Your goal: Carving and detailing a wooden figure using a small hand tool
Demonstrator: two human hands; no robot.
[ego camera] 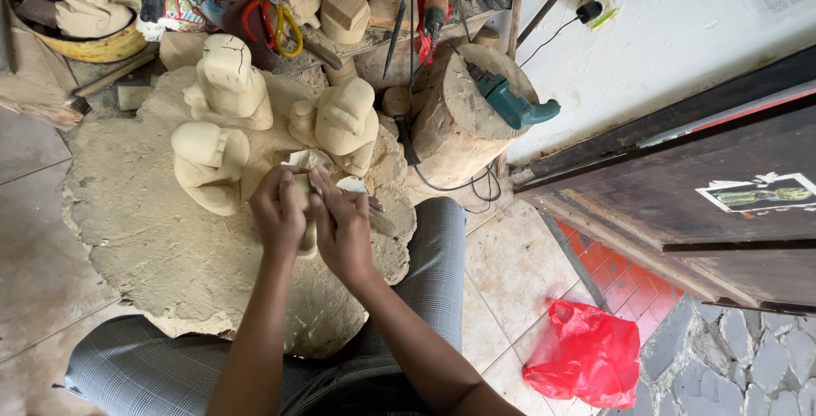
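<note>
Hands meet at the centre of the frame over a broad, rough slab of pale wood (144, 229) that serves as a work surface. The left hand (279, 212) is clenched around a small pale wooden carving (308, 242), of which only a sliver shows between and below the two hands. The right hand (342, 227) presses its fingers against the same carving, with a crumpled piece of sandpaper (308, 161) showing just above the fingertips; whether the right hand grips the paper or only touches it cannot be told.

Just above the hands three larger unfinished wooden figures stand upright on the slab: one at left centre (209, 165), one above it (229, 80), and one to the right (342, 123), near the sandpaper.

Right of the slab stands a tree-stump block (455, 127) with a teal power drill (510, 101) lying on top, its black cord (459, 185) trailing down to the tiled floor. In the upper part of the frame, a cluttered shelf holds more carvings, and scissors with red and yellow handles (274, 16).

At the lower right a red plastic bag (586, 352) lies on the floor. The person's grey checked trousers (170, 369) fill the bottom edge.
</note>
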